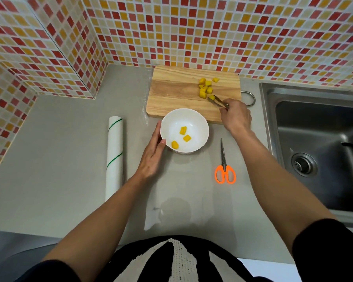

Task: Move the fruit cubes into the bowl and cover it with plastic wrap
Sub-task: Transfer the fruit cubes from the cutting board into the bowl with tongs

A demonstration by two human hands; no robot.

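Note:
A white bowl (200, 127) stands on the grey counter just in front of a wooden cutting board (171, 92). Three yellow fruit cubes (183, 130) lie inside it. Several more fruit cubes (205, 87) sit on the board's right half. My right hand (235, 116) grips small metal tongs (218, 101), whose tips close around one cube (212, 97) at the near end of the pile. My left hand (153, 153) rests against the bowl's left rim, thumb on its edge. A roll of plastic wrap (114, 155) lies to the left of the bowl.
Orange-handled scissors (224, 167) lie on the counter right of the bowl. A steel sink (318, 143) fills the right side. Mosaic-tiled walls (171, 27) close the back and left. A loose clear sheet (157, 216) lies on the counter near me.

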